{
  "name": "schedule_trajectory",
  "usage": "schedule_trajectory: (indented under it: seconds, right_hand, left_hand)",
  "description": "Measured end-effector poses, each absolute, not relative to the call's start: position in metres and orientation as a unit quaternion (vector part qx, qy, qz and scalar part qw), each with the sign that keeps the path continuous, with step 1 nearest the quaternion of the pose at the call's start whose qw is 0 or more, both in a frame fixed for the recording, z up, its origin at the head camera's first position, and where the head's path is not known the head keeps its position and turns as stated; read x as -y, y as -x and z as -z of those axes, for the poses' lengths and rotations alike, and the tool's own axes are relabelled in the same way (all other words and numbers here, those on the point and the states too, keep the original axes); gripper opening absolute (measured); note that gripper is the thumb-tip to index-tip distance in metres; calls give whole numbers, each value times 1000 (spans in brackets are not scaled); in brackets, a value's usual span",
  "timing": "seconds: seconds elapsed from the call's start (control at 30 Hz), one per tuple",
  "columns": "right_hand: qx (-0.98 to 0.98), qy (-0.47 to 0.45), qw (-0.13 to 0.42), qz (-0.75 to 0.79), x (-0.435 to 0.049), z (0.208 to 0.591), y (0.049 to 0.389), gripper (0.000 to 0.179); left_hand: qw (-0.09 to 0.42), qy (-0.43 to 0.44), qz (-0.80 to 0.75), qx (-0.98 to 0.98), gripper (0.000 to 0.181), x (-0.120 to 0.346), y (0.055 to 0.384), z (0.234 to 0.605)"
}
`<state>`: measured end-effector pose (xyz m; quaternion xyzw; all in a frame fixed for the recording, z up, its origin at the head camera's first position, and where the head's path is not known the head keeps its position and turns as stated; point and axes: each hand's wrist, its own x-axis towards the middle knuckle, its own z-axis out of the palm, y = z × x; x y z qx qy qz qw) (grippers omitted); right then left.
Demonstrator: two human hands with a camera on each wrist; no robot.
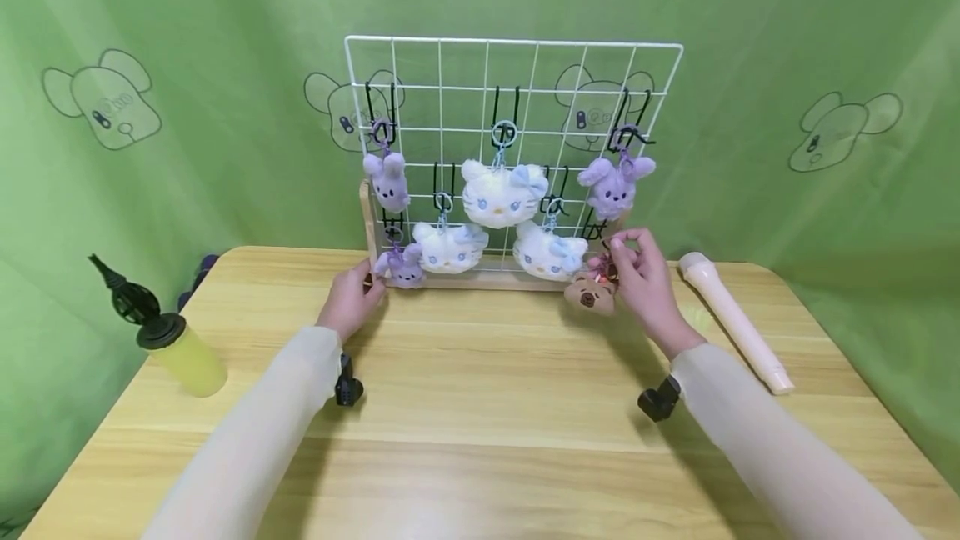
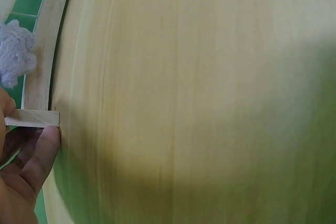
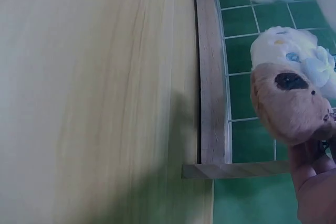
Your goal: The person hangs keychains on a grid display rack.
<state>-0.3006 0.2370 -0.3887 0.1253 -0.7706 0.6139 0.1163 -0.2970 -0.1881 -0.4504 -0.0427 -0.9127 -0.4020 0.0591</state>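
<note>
A white wire grid rack [image 1: 465, 88] stands upright in a wooden base [image 1: 480, 280], with plush keychains on its black hooks. At its lower left end my left hand [image 1: 352, 298] pinches the wooden side piece [image 2: 34, 118], thumb on one face and fingers on the other. My right hand [image 1: 643, 280] holds a brown bear plush keychain [image 1: 588, 296] by its top, close to the lower right hook [image 1: 594, 228]. In the right wrist view the bear plush [image 3: 286, 103] hangs before a white cat plush [image 3: 278, 45]; the fingertips are partly hidden.
Purple plush keychains [image 1: 615, 187] hang at the sides and white cat plushes [image 1: 504, 200] in the middle. A yellow hand pump [image 1: 187, 357] stands at left. A pale pink tube-shaped object [image 1: 735, 319] lies at right. Green curtain [image 1: 225, 173] backs the table.
</note>
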Motion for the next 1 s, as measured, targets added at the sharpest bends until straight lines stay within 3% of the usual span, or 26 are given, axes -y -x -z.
schedule_trajectory:
  seconds: [0.43, 1.0]
  right_hand:
    - [821, -36, 117, -558, -233, 393, 310, 23]
    - [855, -9, 105, -507, -239, 399, 302, 36]
  left_hand:
    - [64, 42, 408, 910, 38, 187, 296, 449]
    - [57, 32, 402, 913, 36, 186, 295, 449]
